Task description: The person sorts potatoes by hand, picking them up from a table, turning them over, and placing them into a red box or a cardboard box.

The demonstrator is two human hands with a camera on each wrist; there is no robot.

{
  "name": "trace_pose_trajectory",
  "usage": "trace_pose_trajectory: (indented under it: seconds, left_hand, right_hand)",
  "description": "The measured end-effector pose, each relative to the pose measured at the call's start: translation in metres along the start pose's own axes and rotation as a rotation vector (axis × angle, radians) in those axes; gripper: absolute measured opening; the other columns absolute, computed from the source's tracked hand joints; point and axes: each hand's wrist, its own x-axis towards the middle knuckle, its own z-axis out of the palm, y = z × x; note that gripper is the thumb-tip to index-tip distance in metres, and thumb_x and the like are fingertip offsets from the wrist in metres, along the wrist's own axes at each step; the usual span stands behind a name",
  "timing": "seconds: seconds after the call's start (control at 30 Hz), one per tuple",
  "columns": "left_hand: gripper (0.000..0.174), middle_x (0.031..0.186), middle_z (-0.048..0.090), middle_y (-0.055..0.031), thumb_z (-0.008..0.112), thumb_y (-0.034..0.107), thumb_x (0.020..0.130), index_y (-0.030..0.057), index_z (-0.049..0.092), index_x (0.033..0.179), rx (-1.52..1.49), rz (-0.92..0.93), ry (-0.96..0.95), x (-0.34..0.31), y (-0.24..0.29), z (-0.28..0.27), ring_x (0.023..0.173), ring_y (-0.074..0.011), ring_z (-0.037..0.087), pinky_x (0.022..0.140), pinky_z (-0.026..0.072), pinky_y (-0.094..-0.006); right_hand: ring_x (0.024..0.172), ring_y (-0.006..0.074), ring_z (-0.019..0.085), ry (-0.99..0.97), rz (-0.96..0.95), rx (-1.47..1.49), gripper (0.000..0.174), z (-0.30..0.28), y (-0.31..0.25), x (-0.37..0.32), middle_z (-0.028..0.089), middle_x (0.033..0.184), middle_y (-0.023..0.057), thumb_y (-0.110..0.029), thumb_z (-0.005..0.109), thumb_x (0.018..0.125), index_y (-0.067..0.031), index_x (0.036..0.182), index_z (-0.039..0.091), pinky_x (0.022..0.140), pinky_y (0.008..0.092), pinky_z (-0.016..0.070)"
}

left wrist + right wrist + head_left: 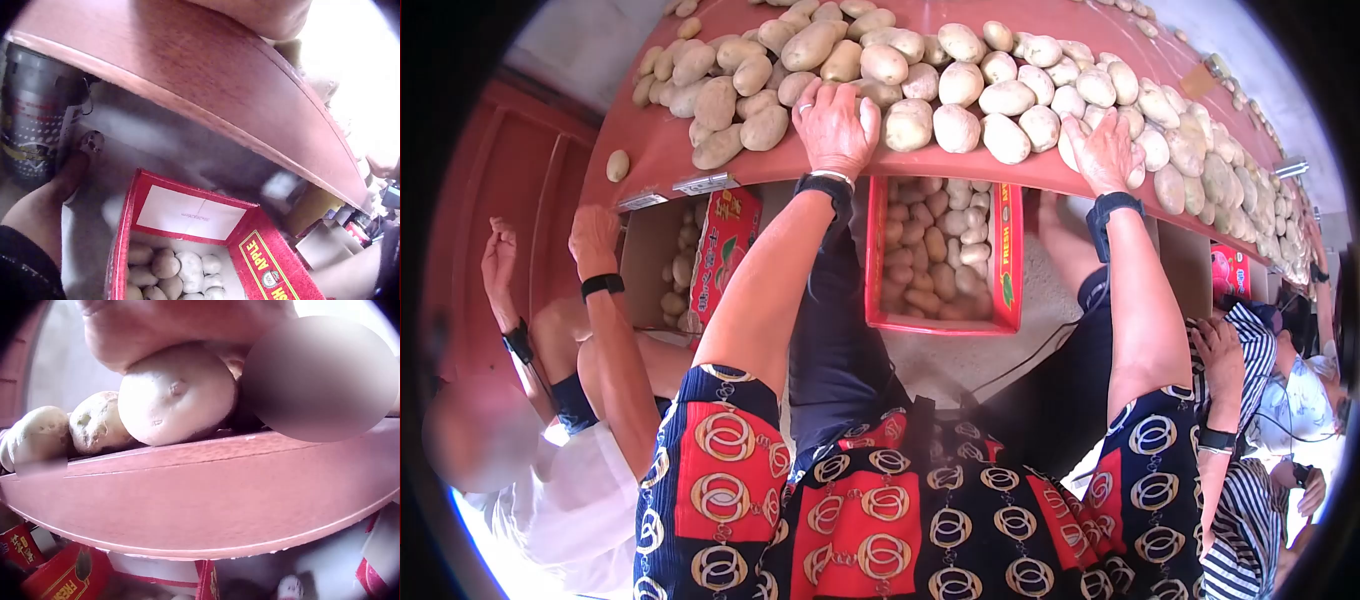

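On the red table lies a long heap of potatoes (960, 84). My left hand (835, 130) rests at its near edge, fingers extended over potatoes. In the left wrist view only part of that hand (269, 15) appears, above the tabletop. Farther right, my right hand (1103, 150) lies over the heap with its fingers spread. The right wrist view has its palm (181, 328) right above a pale potato (178, 394) near the table's edge. The fingertips are hidden in that view.
Below the table edge, between the legs, stands a red apple box (1007, 260) with potatoes inside. Another potato box (722, 250) is at the left. People sit on both sides, one with a wrist strap (603, 285). A dark printed bucket (37, 119) stands under the table.
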Motion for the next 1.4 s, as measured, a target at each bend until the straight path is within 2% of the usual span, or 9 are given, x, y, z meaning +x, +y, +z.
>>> trace_pose_trajectory:
  seconds: [0.23, 0.37, 0.43, 0.57, 0.63, 0.67, 0.73, 0.87, 1.4]
  left_hand:
    - [0.039, 0.106, 0.056, -0.0152, 0.056, 0.031, 0.077, 0.0072, 0.055, 0.107, -0.079, -0.036, -0.006, 0.002, -0.007, 0.004, 0.109, -0.0335, 0.047, 0.094, 0.0325, -0.0485]
    - [0.058, 0.106, 0.058, -0.0189, 0.057, 0.041, 0.079, 0.0065, 0.043, 0.124, -0.141, -0.123, -0.195, 0.011, -0.005, -0.007, 0.108, -0.0389, 0.047, 0.092, 0.0347, -0.0501]
    - [0.069, 0.112, 0.057, -0.0175, 0.055, 0.050, 0.080, 0.0052, 0.038, 0.129, -0.030, -0.235, -0.330, 0.028, 0.012, -0.025, 0.106, -0.0377, 0.051, 0.092, 0.0368, -0.0451]
    - [0.081, 0.118, 0.054, -0.0207, 0.053, 0.060, 0.078, 0.0050, 0.034, 0.134, -0.043, -0.127, -0.352, 0.059, 0.002, 0.004, 0.114, -0.0380, 0.048, 0.099, 0.0327, -0.0441]
    - [0.087, 0.128, 0.047, -0.0220, 0.058, 0.061, 0.073, 0.0113, 0.030, 0.138, -0.059, -0.150, -0.606, 0.071, 0.002, 0.013, 0.119, -0.0409, 0.042, 0.101, 0.0307, -0.0504]
    - [0.087, 0.127, 0.048, -0.0245, 0.060, 0.058, 0.075, 0.0016, 0.033, 0.135, -0.060, -0.136, -0.675, 0.074, 0.004, 0.014, 0.120, -0.0361, 0.045, 0.101, 0.0338, -0.0411]
    - [0.086, 0.126, 0.049, -0.0243, 0.062, 0.056, 0.074, 0.0015, 0.033, 0.134, -0.075, -0.136, -0.650, 0.070, 0.004, 0.013, 0.119, -0.0358, 0.046, 0.100, 0.0350, -0.0406]
    - [0.087, 0.123, 0.051, -0.0235, 0.070, 0.050, 0.071, 0.0009, 0.035, 0.133, -0.140, -0.115, -0.552, 0.061, 0.009, 0.018, 0.115, -0.0347, 0.050, 0.096, 0.0400, -0.0387]
    - [0.078, 0.117, 0.054, -0.0217, 0.069, 0.047, 0.071, 0.0038, 0.040, 0.128, -0.077, -0.163, -0.432, 0.054, 0.017, 0.013, 0.109, -0.0355, 0.053, 0.092, 0.0424, -0.0415]
  right_hand:
    - [0.125, 0.0302, 0.038, 0.045, 0.011, 0.043, 0.089, 0.001, -0.001, 0.000, 0.042, 0.129, 0.0198, -0.061, 0.056, 0.074, 0.0025, 0.133, 0.035, 0.103, 0.0543, 0.0186]
    - [0.122, 0.0321, 0.041, 0.090, -0.015, -0.005, 0.085, 0.004, 0.000, -0.002, 0.045, 0.127, 0.0197, -0.064, 0.051, 0.075, 0.0001, 0.130, 0.039, 0.100, 0.0553, 0.0210]
    - [0.125, 0.0305, 0.038, 0.038, 0.012, 0.037, 0.091, 0.002, -0.001, 0.000, 0.040, 0.131, 0.0208, -0.063, 0.055, 0.073, 0.0029, 0.133, 0.035, 0.103, 0.0544, 0.0161]
    - [0.127, 0.0302, 0.036, -0.011, 0.035, 0.057, 0.092, 0.001, -0.004, 0.000, 0.038, 0.132, 0.0210, -0.063, 0.055, 0.072, 0.0029, 0.133, 0.035, 0.104, 0.0544, 0.0147]
    - [0.120, 0.0323, 0.043, 0.104, 0.001, -0.018, 0.085, 0.003, -0.003, -0.002, 0.046, 0.125, 0.0194, -0.063, 0.053, 0.075, 0.0004, 0.129, 0.040, 0.098, 0.0526, 0.0236]
    - [0.120, 0.0323, 0.043, 0.105, 0.001, -0.024, 0.085, 0.001, -0.001, -0.001, 0.046, 0.125, 0.0194, -0.063, 0.053, 0.075, 0.0004, 0.129, 0.040, 0.098, 0.0526, 0.0236]
    - [0.124, 0.0309, 0.039, 0.027, 0.020, 0.046, 0.090, -0.001, -0.003, 0.000, 0.041, 0.129, 0.0210, -0.064, 0.055, 0.073, 0.0027, 0.130, 0.038, 0.103, 0.0545, 0.0144]
    - [0.124, 0.0312, 0.039, 0.034, 0.011, 0.058, 0.087, -0.001, -0.002, -0.001, 0.042, 0.128, 0.0215, -0.062, 0.056, 0.072, 0.0033, 0.127, 0.040, 0.103, 0.0546, 0.0149]
    - [0.123, 0.0300, 0.040, 0.091, -0.001, 0.034, 0.085, 0.008, 0.000, 0.001, 0.043, 0.126, 0.0197, -0.062, 0.057, 0.073, 0.0029, 0.125, 0.041, 0.102, 0.0547, 0.0160]
